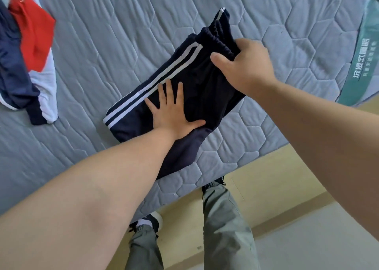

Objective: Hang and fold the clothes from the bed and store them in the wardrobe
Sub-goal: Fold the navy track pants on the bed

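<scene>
Dark navy track pants (205, 89) with two white side stripes lie folded on the grey quilted mattress (102, 44) near its front edge. My left hand (172, 111) presses flat on the lower part of the pants, fingers spread. My right hand (244, 64) grips the elastic waistband end, which is lifted off the mattress and folded over. A red, white and navy jacket (28, 60) lies crumpled at the far left of the bed.
The mattress edge runs diagonally from bottom centre to the right, above a pale wooden bed frame (266, 187). A green label strip (361, 64) with white writing borders the mattress at right. My legs and shoes (215, 208) stand on the floor below.
</scene>
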A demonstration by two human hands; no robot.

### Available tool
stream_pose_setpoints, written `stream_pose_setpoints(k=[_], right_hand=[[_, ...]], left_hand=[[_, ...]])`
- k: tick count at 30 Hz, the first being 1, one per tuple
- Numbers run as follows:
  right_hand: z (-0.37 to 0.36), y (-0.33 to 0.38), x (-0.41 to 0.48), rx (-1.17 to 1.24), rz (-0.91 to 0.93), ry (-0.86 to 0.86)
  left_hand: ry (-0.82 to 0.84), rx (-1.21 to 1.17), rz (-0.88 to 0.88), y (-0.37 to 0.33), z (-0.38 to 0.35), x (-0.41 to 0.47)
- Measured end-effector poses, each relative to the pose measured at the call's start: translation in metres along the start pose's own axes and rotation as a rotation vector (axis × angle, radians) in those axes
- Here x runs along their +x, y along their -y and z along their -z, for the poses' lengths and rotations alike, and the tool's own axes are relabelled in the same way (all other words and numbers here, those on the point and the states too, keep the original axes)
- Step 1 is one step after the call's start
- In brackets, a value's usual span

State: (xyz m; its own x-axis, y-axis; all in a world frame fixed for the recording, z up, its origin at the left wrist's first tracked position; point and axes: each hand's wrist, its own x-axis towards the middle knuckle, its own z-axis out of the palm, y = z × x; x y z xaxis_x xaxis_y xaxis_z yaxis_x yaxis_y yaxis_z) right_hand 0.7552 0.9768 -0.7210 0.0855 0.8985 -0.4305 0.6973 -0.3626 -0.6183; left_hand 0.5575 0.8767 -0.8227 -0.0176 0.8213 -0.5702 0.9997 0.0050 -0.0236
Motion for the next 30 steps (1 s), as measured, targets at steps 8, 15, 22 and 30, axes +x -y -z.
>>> stream_pose_setpoints(k=[8, 15, 22, 30], right_hand=[[-0.033, 0.036, -0.059, -0.043, 0.182, 0.021], [-0.078, 0.063, -0.11, -0.234, 0.298, 0.074], [-0.153, 0.08, -0.162, -0.438, 0.411, 0.184], [-0.188, 0.049, -0.16, -0.343, 0.239, 0.803]], left_hand=[[0.245, -0.44, -0.07, 0.012, 0.042, 0.016], [0.299, -2.055, 0.301, 0.077, 0.092, -0.053], [0.276, -1.964, 0.252, 0.125, 0.076, -0.095], [0.16, -1.719, 0.689, 0.141, 0.012, -0.089]])
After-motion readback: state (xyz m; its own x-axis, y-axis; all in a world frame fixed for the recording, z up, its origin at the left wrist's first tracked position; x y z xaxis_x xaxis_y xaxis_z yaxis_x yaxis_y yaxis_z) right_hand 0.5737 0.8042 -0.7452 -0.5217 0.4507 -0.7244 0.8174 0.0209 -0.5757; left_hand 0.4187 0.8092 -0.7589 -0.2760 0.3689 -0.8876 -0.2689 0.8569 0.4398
